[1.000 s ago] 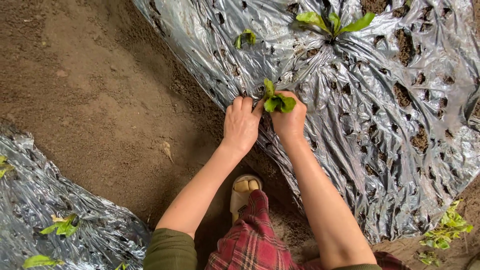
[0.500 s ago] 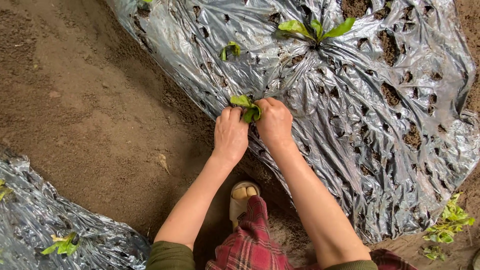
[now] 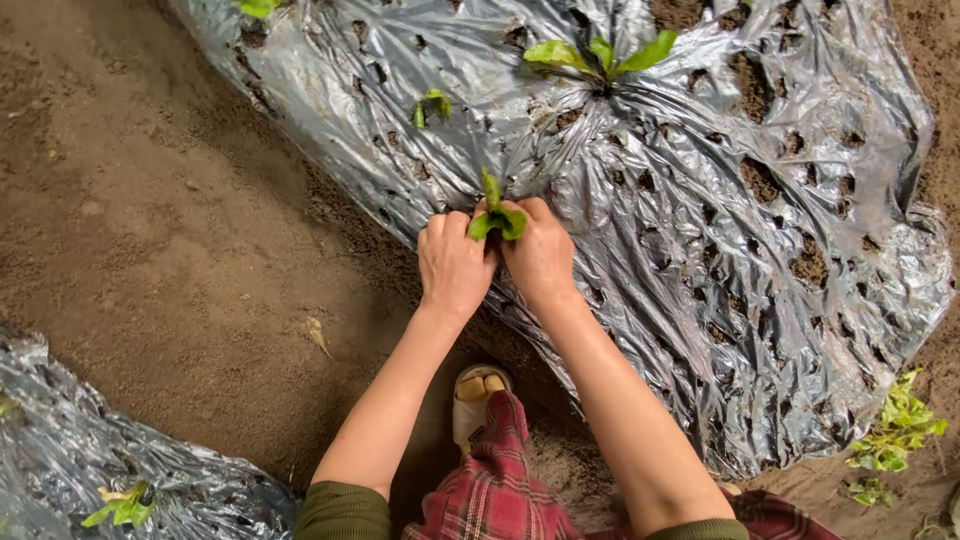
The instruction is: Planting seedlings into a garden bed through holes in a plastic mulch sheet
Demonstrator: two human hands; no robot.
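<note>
Both hands, left (image 3: 453,265) and right (image 3: 541,255), close their fingers around a green seedling (image 3: 496,217) at the edge of silver mulch film (image 3: 700,200) over soil (image 3: 150,220).

Two bare hands are in view, the left hand (image 3: 453,265) and the right hand (image 3: 541,255), closed together around one small green seedling (image 3: 496,215). Counting that one, four seedlings poke through the near silver plastic sheet (image 3: 700,220): a large one (image 3: 598,55), a small one (image 3: 432,104) and one cut by the top edge (image 3: 257,7). There are two silver sheets in all, the second (image 3: 60,450) at lower left with one leafy plant (image 3: 120,505), plus one sandalled foot (image 3: 475,395) and one clump of yellow-green weeds (image 3: 895,435)
</note>
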